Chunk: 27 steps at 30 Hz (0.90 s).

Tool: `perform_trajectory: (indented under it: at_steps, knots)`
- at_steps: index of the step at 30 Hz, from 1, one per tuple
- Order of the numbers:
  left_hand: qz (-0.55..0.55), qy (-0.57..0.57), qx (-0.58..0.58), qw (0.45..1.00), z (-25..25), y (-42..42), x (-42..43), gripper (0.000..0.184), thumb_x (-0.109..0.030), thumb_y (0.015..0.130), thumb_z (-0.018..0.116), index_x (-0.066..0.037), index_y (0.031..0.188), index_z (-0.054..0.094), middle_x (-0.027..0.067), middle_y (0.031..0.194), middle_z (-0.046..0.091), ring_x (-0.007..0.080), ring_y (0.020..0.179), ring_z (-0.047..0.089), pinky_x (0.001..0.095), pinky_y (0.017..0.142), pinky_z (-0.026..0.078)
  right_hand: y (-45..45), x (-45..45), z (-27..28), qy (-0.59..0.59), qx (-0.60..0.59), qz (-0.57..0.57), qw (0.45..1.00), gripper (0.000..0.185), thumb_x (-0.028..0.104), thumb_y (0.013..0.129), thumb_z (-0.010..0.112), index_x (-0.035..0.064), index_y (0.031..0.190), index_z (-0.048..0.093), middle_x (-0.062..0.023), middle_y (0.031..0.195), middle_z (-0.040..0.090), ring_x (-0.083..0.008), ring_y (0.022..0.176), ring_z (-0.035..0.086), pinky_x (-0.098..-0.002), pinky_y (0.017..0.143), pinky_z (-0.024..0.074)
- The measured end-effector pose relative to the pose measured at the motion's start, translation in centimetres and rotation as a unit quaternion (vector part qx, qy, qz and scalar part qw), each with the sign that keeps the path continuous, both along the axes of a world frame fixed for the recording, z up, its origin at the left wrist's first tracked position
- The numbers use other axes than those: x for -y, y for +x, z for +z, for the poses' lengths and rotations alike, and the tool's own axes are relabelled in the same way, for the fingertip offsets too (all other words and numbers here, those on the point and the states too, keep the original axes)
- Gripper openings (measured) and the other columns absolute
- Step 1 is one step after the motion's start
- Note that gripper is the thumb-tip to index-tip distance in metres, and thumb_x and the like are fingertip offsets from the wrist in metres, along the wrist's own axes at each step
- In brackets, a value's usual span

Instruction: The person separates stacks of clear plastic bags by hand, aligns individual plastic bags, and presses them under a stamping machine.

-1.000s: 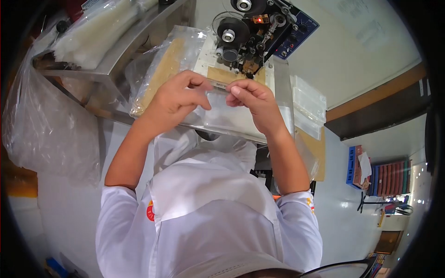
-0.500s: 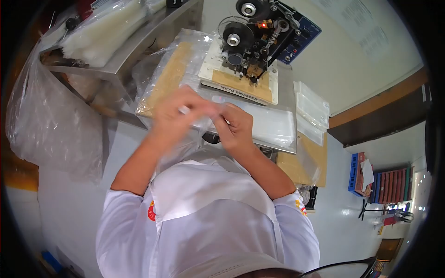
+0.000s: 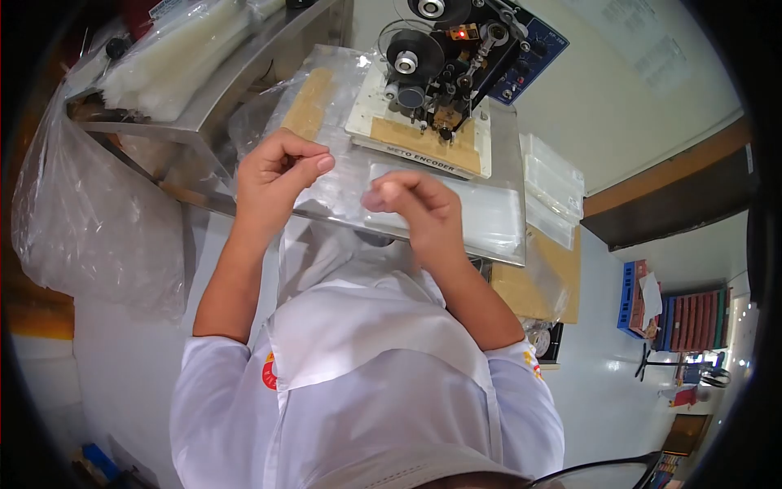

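Observation:
The encoder machine [image 3: 444, 98], with black reels and a white base lettered METO ENCODER, stands at the back of the metal table. My left hand [image 3: 281, 175] is over the clear plastic left of the base, thumb and fingertips pinched; anything between them is too small to make out. In front of the base my right hand [image 3: 419, 210] has its fingers curled together, and what they hold, if anything, cannot be made out. A stack of clear plastic bags [image 3: 489, 216] lies beside and partly behind my right hand. The hands are apart.
Left of the table, a metal shelf [image 3: 187, 130] bears bundled clear bags [image 3: 183, 61]; a large plastic sack [image 3: 98, 220] hangs below. More clear packets [image 3: 550, 187] lie at the right above brown cardboard [image 3: 521, 285]. A blue crate [image 3: 627, 297] and folders [image 3: 692, 319] stand farther right.
Half a second ago the hands met in front of the machine. Since then they have parted, my left hand going left and upward and my right hand slightly right.

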<state>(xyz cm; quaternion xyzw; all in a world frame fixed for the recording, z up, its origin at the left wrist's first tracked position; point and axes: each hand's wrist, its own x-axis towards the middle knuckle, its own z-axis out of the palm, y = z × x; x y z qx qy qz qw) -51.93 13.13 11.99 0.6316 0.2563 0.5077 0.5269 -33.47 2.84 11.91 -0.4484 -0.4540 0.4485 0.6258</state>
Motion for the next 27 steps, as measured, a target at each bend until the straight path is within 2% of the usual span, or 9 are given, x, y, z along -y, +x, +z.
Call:
perform_trajectory:
  at_steps: [1,4,9,12,18,21,24,25,27]
  knots:
    - [-0.013,-0.006,0.022,1.0,0.0,0.0,0.0,0.007,0.001,0.084,0.072,-0.002,0.087,0.066,0.0016,0.081,0.061,0.0065,0.07,0.055,0.0213,0.063,0.044,0.2,-0.3,0.2,-0.027,-0.093,0.005,0.995,0.026,0.02,0.098,0.058,-0.001,0.107,0.069,-0.0133,0.096,0.07,-0.025,0.094,0.069,-0.0349,0.079,0.0575]
    - [-0.056,-0.02,0.052,0.997,0.0,0.0,0.0,0.011,-0.001,0.083,0.074,-0.002,0.093,0.067,0.0001,0.084,0.064,0.0053,0.073,0.055,0.0203,0.067,0.045,0.8,-0.6,0.8,-0.054,-0.147,0.034,0.987,0.025,0.019,0.097,0.061,-0.0012,0.11,0.068,-0.0165,0.101,0.071,-0.0264,0.093,0.07,-0.0376,0.079,0.0592]
    - [-0.1,-0.031,0.055,0.993,1.1,0.9,0.6,0.027,-0.002,0.083,0.073,-0.002,0.11,0.068,0.0004,0.091,0.064,0.005,0.077,0.055,0.021,0.07,0.044,1.3,-0.7,0.0,-0.046,-0.127,0.009,0.991,0.025,0.019,0.096,0.063,-0.002,0.108,0.068,-0.0157,0.102,0.071,-0.0253,0.093,0.07,-0.0349,0.078,0.0582]
    - [-0.138,-0.003,-0.082,0.987,2.9,0.2,0.6,0.032,0.002,0.08,0.071,0.0,0.113,0.068,0.0031,0.096,0.062,0.0091,0.088,0.057,0.0231,0.079,0.044,1.6,-0.7,-0.5,-0.043,-0.135,0.008,0.99,0.022,0.016,0.094,0.065,-0.0022,0.106,0.069,-0.0134,0.099,0.072,-0.0223,0.092,0.07,-0.0325,0.078,0.057]
    - [-0.087,0.188,-0.218,0.954,4.1,1.1,0.4,0.021,0.002,0.082,0.068,0.0,0.103,0.071,0.0032,0.085,0.065,0.0094,0.076,0.057,0.0223,0.068,0.043,1.0,0.0,-0.4,-0.012,-0.074,0.03,0.997,0.019,0.013,0.092,0.068,-0.0026,0.103,0.07,-0.0101,0.096,0.072,-0.0138,0.087,0.067,-0.0278,0.08,0.0539]
    - [-0.01,0.059,-0.107,0.993,3.5,2.6,0.2,0.013,0.002,0.081,0.069,0.0,0.094,0.07,0.003,0.076,0.064,0.0089,0.069,0.056,0.0219,0.062,0.042,0.2,-0.5,-1.2,-0.008,-0.103,0.038,0.994,0.018,0.013,0.092,0.068,-0.0018,0.104,0.068,-0.0069,0.093,0.07,-0.0115,0.084,0.065,-0.0264,0.079,0.053]
    - [-0.055,0.069,-0.139,0.986,4.0,2.6,2.3,0.005,0.001,0.081,0.07,-0.001,0.085,0.067,0.0039,0.077,0.065,0.0081,0.069,0.056,0.0213,0.061,0.041,0.6,-0.4,-2.6,-0.032,-0.11,0.065,0.991,0.016,0.011,0.093,0.067,-0.0009,0.103,0.066,-0.0045,0.092,0.068,-0.0111,0.081,0.064,-0.0258,0.076,0.0526]
    - [-0.109,0.132,-0.125,0.977,3.3,2.4,2.4,0.006,-0.001,0.082,0.07,-0.001,0.081,0.064,0.0043,0.08,0.064,0.0082,0.07,0.056,0.0216,0.061,0.042,0.8,-0.2,-2.5,-0.027,-0.104,0.066,0.992,0.015,0.011,0.093,0.066,-0.0015,0.102,0.066,-0.0055,0.091,0.068,-0.012,0.083,0.064,-0.0269,0.075,0.053]
    - [-0.024,0.025,-0.093,0.995,1.7,0.4,-0.9,0.006,-0.005,0.082,0.072,-0.001,0.085,0.069,0.0048,0.08,0.065,0.0097,0.069,0.057,0.0223,0.062,0.043,1.2,0.8,-1.6,-0.007,-0.05,0.04,0.998,0.014,0.01,0.093,0.066,-0.0011,0.1,0.067,-0.0066,0.089,0.069,-0.0127,0.081,0.065,-0.0279,0.072,0.0529]
